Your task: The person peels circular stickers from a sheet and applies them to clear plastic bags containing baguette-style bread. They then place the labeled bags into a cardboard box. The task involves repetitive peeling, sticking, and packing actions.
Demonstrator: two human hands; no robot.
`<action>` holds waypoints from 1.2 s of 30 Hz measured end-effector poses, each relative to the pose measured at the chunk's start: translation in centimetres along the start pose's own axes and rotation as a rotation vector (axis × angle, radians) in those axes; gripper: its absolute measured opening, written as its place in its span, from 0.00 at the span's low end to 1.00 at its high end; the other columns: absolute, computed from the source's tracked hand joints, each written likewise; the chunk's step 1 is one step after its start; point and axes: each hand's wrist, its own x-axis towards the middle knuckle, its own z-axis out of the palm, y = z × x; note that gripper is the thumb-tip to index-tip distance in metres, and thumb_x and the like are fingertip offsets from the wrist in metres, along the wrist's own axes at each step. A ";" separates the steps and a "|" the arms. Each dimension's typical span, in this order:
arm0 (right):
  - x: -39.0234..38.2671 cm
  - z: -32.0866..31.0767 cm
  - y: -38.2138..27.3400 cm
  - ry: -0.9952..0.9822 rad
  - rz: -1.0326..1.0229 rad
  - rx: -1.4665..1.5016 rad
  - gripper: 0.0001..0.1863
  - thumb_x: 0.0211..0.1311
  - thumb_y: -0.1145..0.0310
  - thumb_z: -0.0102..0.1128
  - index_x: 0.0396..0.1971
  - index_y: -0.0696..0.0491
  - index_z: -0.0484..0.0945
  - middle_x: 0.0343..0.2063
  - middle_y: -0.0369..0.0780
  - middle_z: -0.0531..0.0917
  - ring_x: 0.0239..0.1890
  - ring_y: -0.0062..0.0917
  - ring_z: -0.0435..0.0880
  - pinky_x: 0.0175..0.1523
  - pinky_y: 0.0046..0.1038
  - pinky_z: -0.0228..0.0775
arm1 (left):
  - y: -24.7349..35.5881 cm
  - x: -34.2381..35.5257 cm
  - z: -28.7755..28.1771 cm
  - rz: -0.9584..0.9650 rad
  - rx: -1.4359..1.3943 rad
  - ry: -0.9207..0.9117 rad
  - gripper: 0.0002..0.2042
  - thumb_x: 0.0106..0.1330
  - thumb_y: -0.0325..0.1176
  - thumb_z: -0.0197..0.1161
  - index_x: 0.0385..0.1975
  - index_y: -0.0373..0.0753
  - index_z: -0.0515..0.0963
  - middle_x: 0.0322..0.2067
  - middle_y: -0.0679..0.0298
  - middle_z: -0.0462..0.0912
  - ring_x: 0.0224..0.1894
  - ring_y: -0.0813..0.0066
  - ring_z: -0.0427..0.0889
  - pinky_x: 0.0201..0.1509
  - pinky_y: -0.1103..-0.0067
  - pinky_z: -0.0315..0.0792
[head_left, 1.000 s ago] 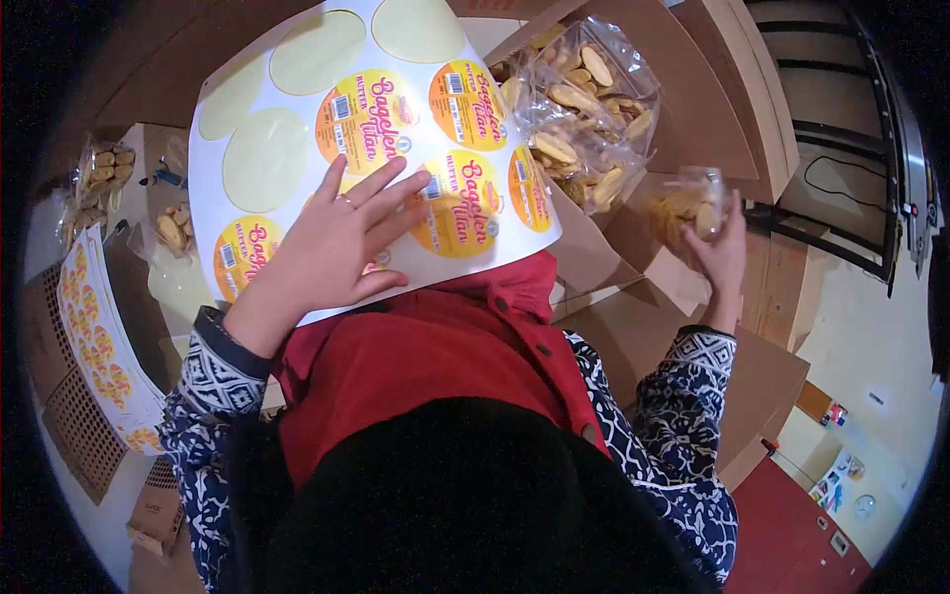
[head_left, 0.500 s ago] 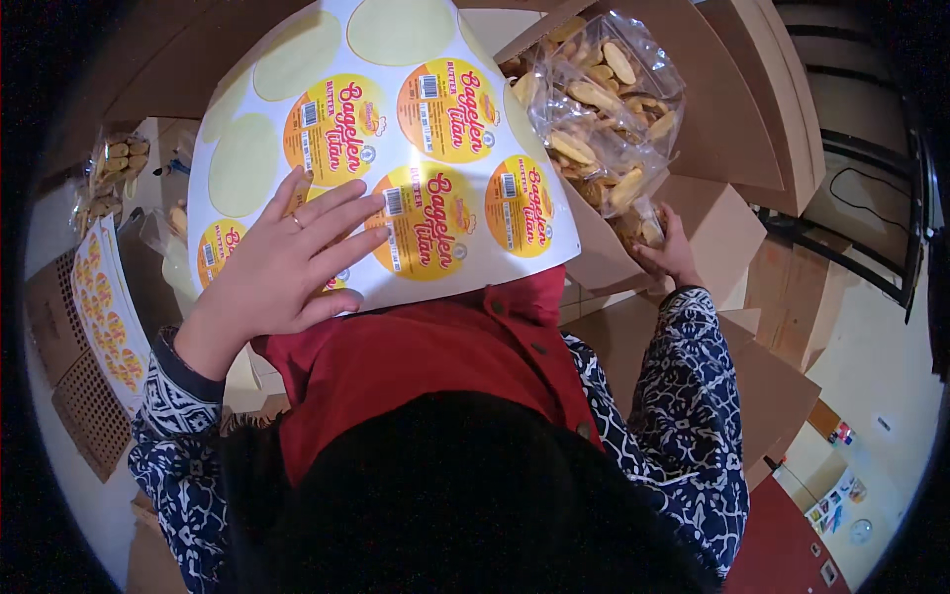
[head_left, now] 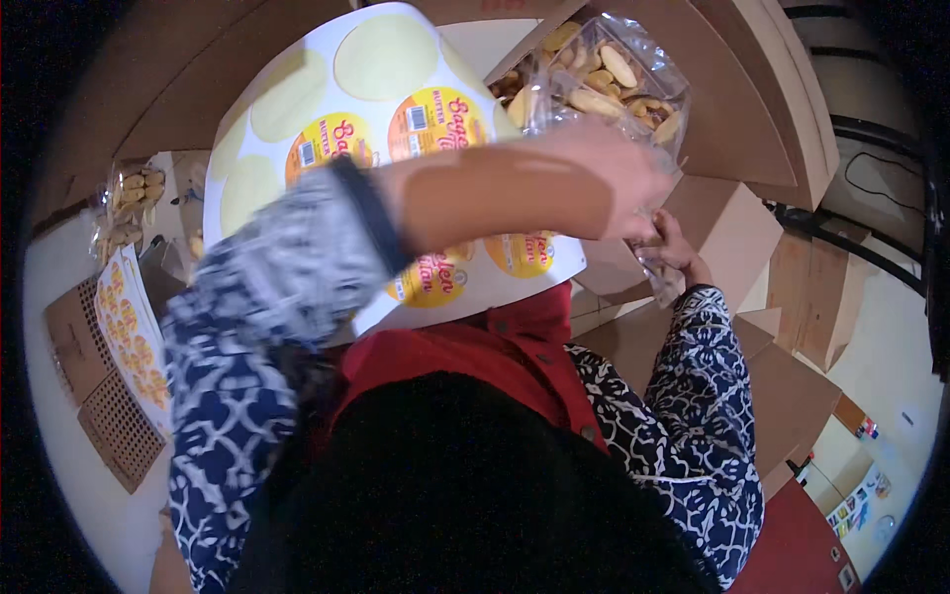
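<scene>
My left hand (head_left: 618, 183) reaches across to the right over the sticker sheet, its fingers blurred by motion and partly hidden. It is above the clear plastic bag (head_left: 657, 269) that my right hand (head_left: 676, 249) grips at the right. The sheet of round yellow-and-orange labels (head_left: 421, 124) lies over my lap, with several pale backing circles (head_left: 384, 57) at its far end where no labels sit. Beyond my hands, clear bags of oblong toasted bread (head_left: 618, 74) lie in an open cardboard box.
The cardboard box's raised flap (head_left: 737, 109) stands at the far right. More bagged bread (head_left: 134, 193) lies at the left. Nearby, another sheet of round labels (head_left: 129, 327) rests against a brown perforated crate (head_left: 119, 431). A black metal rack (head_left: 871, 238) borders the right side.
My left hand has lifted off the label sheet and swung right, toward my right hand. The right hand keeps hold of the bag. The sheet has shifted slightly.
</scene>
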 end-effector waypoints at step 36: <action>-1.4 0.2 -18.4 0.593 -0.159 -0.387 0.25 0.45 0.63 0.65 0.44 0.56 0.71 0.41 0.47 0.75 0.47 0.37 0.73 0.51 0.34 0.65 | 9.5 -2.3 -6.4 0.601 -0.267 0.736 0.06 0.45 0.35 0.56 0.19 0.41 0.71 0.18 0.59 0.72 0.15 0.68 0.74 0.18 0.70 0.69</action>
